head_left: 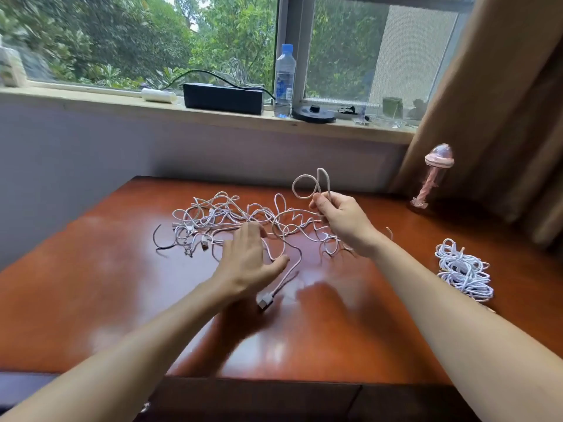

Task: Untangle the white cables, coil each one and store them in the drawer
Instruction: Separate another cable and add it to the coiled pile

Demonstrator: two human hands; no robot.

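Right, the broad reddish wooden surface [91, 300] fills the view, and sprawled across its far middle is the tangle of white cables [213, 220], our landmark. Far right of the tangle hangs a brown curtain [502, 117]. Behind the tangle runs the windowsill [76, 100], carrying a long black box [224, 97].

Now the hands. The left hand [246, 260] lies palm down at the tangle's near edge, fingers straight and spread over the strands, gripping nothing; it looks a little blurred. The right hand [341, 220] is raised over the tangle's right part, thumb and fingers pinching one white cable [307, 184], whose loop stands up above the fingertips while the rest trails down into the tangle.

Well to the right of the tangle, quite apart from it, lies a coiled bundle [464, 271] of white cable. Behind the tangle and slightly right stands a clear water bottle [284, 80]. Right of the tangle, by the curtain, a pink jellyfish-shaped ornament [432, 178] stands upright. On the tangle's near side, one strand ends in a white plug [265, 300] beside the left wrist.
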